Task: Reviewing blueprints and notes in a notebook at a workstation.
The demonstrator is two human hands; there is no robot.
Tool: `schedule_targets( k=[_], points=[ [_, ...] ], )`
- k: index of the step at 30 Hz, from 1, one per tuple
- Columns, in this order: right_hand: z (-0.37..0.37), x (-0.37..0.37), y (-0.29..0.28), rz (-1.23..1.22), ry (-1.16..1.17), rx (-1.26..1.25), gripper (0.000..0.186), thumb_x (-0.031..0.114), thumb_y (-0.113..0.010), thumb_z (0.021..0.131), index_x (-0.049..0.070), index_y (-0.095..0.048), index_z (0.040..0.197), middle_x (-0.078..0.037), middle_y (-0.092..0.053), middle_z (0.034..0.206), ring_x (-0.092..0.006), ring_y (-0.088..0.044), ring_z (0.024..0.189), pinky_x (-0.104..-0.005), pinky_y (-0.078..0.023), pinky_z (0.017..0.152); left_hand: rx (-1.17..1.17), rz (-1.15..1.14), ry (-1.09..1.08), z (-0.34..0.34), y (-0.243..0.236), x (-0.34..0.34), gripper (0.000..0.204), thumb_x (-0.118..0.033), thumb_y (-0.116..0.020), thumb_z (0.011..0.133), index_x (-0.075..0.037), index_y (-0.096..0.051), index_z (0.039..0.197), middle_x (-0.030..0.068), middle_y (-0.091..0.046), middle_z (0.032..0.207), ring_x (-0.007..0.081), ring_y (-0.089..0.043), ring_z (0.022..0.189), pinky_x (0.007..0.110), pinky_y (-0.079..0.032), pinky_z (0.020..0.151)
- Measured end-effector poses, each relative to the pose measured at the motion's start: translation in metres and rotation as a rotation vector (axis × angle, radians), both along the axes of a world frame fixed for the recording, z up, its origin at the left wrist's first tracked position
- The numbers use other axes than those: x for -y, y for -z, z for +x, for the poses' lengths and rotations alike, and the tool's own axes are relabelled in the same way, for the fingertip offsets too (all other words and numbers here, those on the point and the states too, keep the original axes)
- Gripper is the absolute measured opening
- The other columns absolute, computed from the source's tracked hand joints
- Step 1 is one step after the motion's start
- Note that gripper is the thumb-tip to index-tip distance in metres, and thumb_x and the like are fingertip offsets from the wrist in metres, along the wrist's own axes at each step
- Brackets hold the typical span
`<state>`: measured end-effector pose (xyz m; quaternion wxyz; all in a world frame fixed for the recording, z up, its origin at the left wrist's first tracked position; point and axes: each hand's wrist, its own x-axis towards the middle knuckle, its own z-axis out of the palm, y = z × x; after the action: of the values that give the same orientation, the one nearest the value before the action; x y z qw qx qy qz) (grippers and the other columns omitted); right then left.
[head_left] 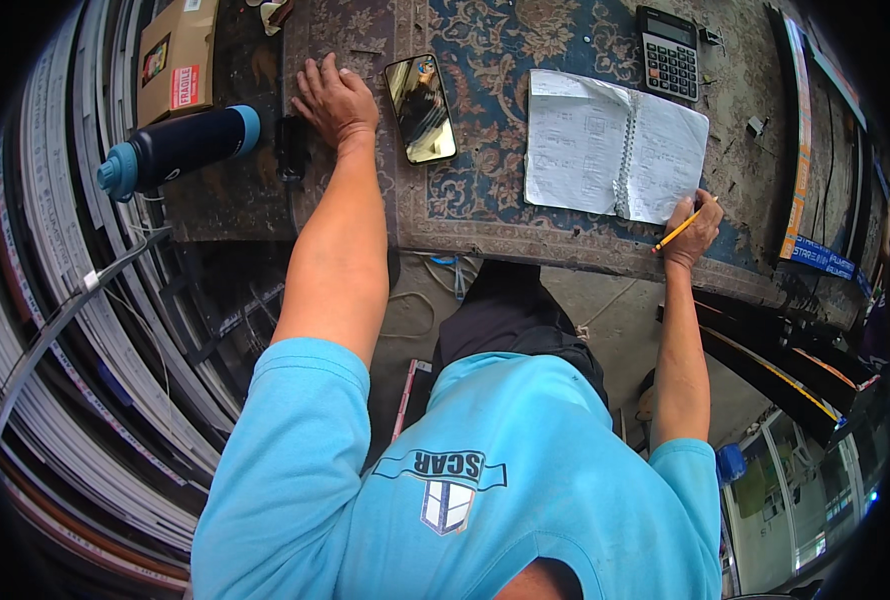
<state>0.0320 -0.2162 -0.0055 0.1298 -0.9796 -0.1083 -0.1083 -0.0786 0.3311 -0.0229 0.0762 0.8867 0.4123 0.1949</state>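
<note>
The right hand is curled around a yellow pencil, its tip at the lower right corner of the open spiral notebook just above the knuckles. The left hand lies flat and spread on the patterned rug, holding nothing. A phone lies just to its right. To its left is a small dark object I cannot identify, then a dark bottle with a blue cap on its side. A calculator sits beyond the notebook. The bottle looks the riskiest: lying down near the table edge, it could roll off if that flat hand slides left and bumps it. The notebook may shift under the pencil, since nothing pins it.
</note>
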Motion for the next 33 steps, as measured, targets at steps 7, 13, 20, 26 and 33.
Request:
schedule_targets(
  k=[7, 13, 20, 26, 33],
  points=[
    [0.0007, 0.0004, 0.0009, -0.003, -0.008, 0.012, 0.032, 0.025, -0.061, 0.094, 0.008, -0.059, 0.121, -0.012, -0.059, 0.113, -0.0324, -0.06, 0.11, -0.0459, -0.046, 0.09, 0.017, 0.03, -0.011, -0.0002, 0.0048, -0.0023, 0.042, -0.032, -0.047, 0.101, -0.019, -0.062, 0.139, 0.0091, -0.05, 0.155, 0.0319, -0.036, 0.15, 0.062, -0.02, 0.122],
    [0.0, 0.0004, 0.0002, 0.009, -0.011, 0.006, 0.032, 0.026, -0.061, 0.094, 0.009, -0.059, 0.121, -0.012, -0.059, 0.113, -0.0317, -0.06, 0.11, -0.0456, -0.045, 0.09, 0.012, 0.038, -0.013, -0.0006, 0.0061, -0.0024, 0.041, -0.032, -0.048, 0.101, -0.02, -0.062, 0.139, 0.0087, -0.05, 0.155, 0.0318, -0.036, 0.149, 0.061, -0.021, 0.122],
    [-0.0004, 0.0007, 0.0015, 0.007, 0.0, 0.004, 0.032, 0.026, -0.061, 0.094, 0.009, -0.059, 0.121, -0.012, -0.058, 0.114, -0.0314, -0.059, 0.11, -0.0455, -0.045, 0.091, 0.014, 0.044, -0.008, -0.0005, 0.0061, -0.0029, 0.041, -0.032, -0.049, 0.101, -0.02, -0.063, 0.138, 0.0089, -0.05, 0.155, 0.032, -0.037, 0.149, 0.062, -0.021, 0.122],
    [0.0004, 0.002, 0.0022, 0.0, 0.005, -0.02, 0.032, 0.026, -0.061, 0.094, 0.009, -0.059, 0.121, -0.012, -0.058, 0.114, -0.0316, -0.059, 0.111, -0.0456, -0.045, 0.091, 0.015, 0.042, -0.012, -0.0012, 0.0075, -0.0038, 0.042, -0.032, -0.049, 0.101, -0.02, -0.062, 0.138, 0.0085, -0.05, 0.155, 0.0317, -0.037, 0.149, 0.062, -0.021, 0.122],
    [0.0002, -0.0025, 0.0014, 0.005, 0.001, 0.014, 0.031, 0.025, -0.062, 0.093, 0.01, -0.06, 0.12, -0.012, -0.059, 0.113, -0.0324, -0.06, 0.11, -0.0458, -0.045, 0.091, 0.01, 0.024, 0.004, -0.0016, 0.003, -0.0038, 0.041, -0.03, -0.048, 0.101, -0.018, -0.061, 0.138, 0.0105, -0.049, 0.155, 0.0335, -0.036, 0.149, 0.063, -0.019, 0.122]
  ],
)
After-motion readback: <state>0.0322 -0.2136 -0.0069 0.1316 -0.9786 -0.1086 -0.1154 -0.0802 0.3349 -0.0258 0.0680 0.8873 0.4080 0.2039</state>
